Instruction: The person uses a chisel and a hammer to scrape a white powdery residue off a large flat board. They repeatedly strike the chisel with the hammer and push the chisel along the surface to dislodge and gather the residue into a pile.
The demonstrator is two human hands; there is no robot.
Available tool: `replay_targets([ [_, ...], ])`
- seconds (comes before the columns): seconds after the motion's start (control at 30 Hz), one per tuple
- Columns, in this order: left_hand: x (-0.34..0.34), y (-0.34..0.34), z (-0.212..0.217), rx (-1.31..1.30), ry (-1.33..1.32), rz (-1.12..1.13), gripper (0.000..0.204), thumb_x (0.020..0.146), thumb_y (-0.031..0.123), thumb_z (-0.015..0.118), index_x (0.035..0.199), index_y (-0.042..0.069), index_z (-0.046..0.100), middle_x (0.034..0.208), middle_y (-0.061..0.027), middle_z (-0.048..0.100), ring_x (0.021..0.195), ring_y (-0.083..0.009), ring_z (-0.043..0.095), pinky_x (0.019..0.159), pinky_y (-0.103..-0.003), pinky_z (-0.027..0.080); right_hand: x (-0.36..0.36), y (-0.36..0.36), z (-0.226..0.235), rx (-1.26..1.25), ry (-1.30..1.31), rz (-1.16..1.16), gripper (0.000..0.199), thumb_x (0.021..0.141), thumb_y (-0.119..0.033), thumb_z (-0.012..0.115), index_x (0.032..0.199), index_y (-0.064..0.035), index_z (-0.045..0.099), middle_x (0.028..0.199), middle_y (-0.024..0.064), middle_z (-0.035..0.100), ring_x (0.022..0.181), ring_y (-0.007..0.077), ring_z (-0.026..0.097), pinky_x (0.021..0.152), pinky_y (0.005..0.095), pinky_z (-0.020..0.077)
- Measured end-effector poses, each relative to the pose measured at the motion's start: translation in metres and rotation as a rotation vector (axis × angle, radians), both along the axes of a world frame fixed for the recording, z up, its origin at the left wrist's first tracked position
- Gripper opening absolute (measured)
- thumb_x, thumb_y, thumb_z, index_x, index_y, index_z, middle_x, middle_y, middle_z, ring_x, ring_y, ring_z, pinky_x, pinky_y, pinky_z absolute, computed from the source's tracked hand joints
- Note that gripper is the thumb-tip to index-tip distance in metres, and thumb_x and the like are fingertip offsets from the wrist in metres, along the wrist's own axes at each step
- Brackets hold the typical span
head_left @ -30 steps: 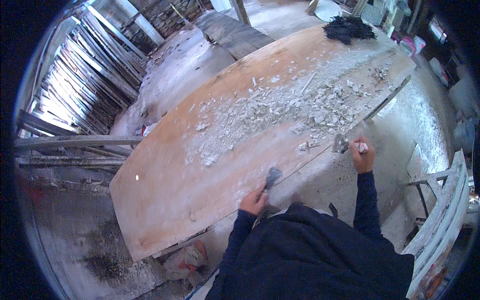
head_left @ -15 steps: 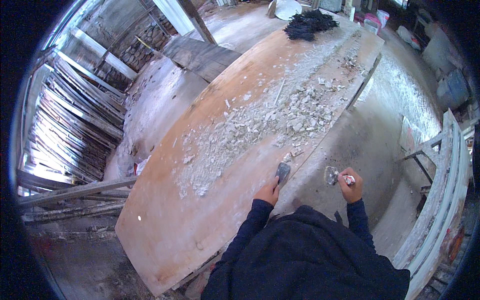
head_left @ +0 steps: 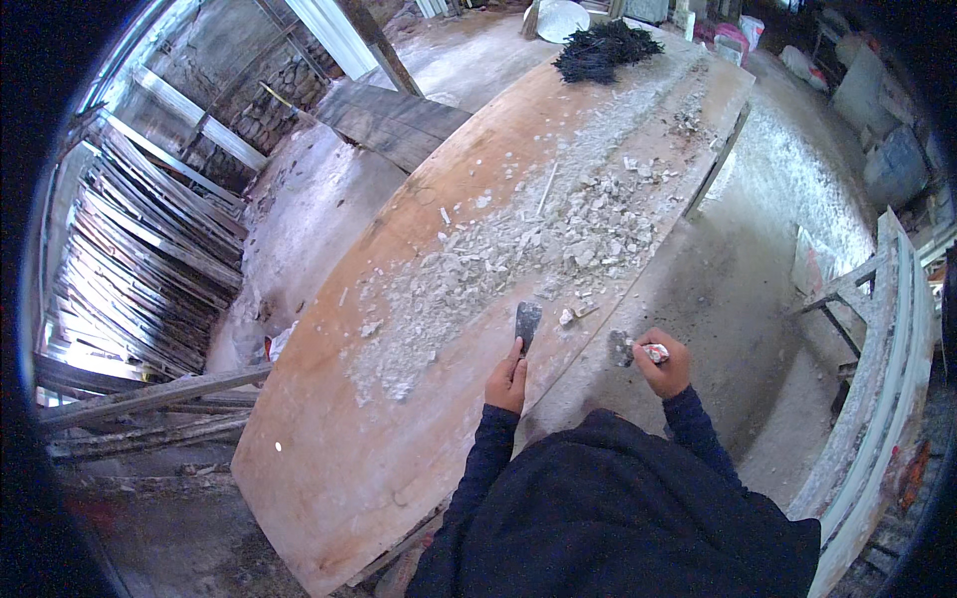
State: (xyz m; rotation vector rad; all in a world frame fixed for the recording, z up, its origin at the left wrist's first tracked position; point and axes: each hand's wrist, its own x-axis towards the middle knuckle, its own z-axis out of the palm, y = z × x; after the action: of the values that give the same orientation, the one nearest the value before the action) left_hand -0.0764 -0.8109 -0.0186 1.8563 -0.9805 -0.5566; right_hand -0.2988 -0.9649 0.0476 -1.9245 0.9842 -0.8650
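My left hand [head_left: 506, 384] grips a scraper [head_left: 527, 321] whose flat dark blade points away from me, over the near edge of the wooden board. In my right hand [head_left: 668, 367] is a second scraper [head_left: 620, 349], its whitish, crusted blade turned to the left and a pale, red-marked handle end [head_left: 656, 353] showing at the fist. That hand hovers over the floor just past the board's right edge. A heap of broken white plaster pieces [head_left: 538, 239] spreads across the wooden board [head_left: 329, 478]. One small chunk [head_left: 567, 316] lies by the left scraper's blade.
A bundle of thin black strips [head_left: 606, 48] rests at the board's far end. Long light-coloured planks on a frame [head_left: 877, 369] stand at my right. Many wooden slats [head_left: 150, 239] lean at the left, with a beam [head_left: 159, 391] below them.
Both hands have moved left with their scrapers. The left scraper's blade has swung from tilting right to pointing nearly straight ahead. My view has shifted slightly.
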Motion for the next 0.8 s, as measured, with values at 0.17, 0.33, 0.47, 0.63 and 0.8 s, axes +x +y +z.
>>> replay_targets([
  [0.17, -0.004, 0.009, 0.016, 0.075, 0.057, 0.075, 0.038, 0.085, 0.017, 0.049, 0.122, 0.011, 0.046, 0.097, -0.0157, 0.060, 0.086, -0.0208, 0.058, 0.076, -0.027, 0.043, 0.035, -0.008, -0.003, -0.051, -0.089, -0.007, 0.011, 0.073, -0.014, 0.061, 0.075, -0.0046, 0.057, 0.066, 0.0083, 0.056, 0.061, 0.0190, 0.056, 0.056, 0.0289, 0.0427],
  [0.33, -0.011, 0.035, 0.006, 0.073, 0.136, 0.171, 0.037, 0.084, 0.017, 0.050, 0.121, 0.011, 0.048, 0.092, -0.0132, 0.061, 0.080, -0.0181, 0.057, 0.075, -0.027, 0.043, 0.064, -0.025, -0.023, -0.310, 0.081, 0.209, 0.014, 0.073, -0.016, 0.061, 0.082, -0.0063, 0.058, 0.079, 0.0116, 0.060, 0.071, 0.0284, 0.059, 0.061, 0.0343, 0.0469],
  [0.47, -0.016, 0.066, 0.001, -0.001, 0.108, 0.289, 0.037, 0.084, 0.015, 0.049, 0.121, 0.012, 0.048, 0.080, -0.0071, 0.059, 0.066, -0.0124, 0.053, 0.063, -0.026, 0.045, 0.067, 0.000, -0.017, -0.239, -0.009, 0.407, 0.012, 0.072, -0.012, 0.062, 0.079, -0.0033, 0.057, 0.075, 0.0121, 0.059, 0.069, 0.0268, 0.059, 0.061, 0.0324, 0.0460],
  [0.63, -0.016, 0.097, 0.012, 0.032, 0.258, 0.442, 0.037, 0.085, 0.014, 0.050, 0.122, 0.013, 0.048, 0.067, -0.0008, 0.051, 0.052, -0.0063, 0.045, 0.043, -0.021, 0.040, 0.074, 0.005, -0.018, 0.024, -0.191, 0.287, 0.012, 0.072, -0.011, 0.063, 0.080, -0.0025, 0.059, 0.076, 0.0107, 0.060, 0.070, 0.0205, 0.059, 0.064, 0.0300, 0.0455],
  [0.8, -0.012, 0.101, 0.006, -0.015, 0.218, 0.442, 0.036, 0.085, 0.014, 0.049, 0.122, 0.013, 0.048, 0.068, -0.0011, 0.052, 0.050, -0.0057, 0.044, 0.042, -0.022, 0.040, 0.076, -0.071, -0.059, -0.352, -0.064, 0.008, 0.012, 0.075, -0.015, 0.061, 0.079, -0.0042, 0.058, 0.080, 0.0128, 0.060, 0.072, 0.0245, 0.060, 0.063, 0.0321, 0.0464],
])
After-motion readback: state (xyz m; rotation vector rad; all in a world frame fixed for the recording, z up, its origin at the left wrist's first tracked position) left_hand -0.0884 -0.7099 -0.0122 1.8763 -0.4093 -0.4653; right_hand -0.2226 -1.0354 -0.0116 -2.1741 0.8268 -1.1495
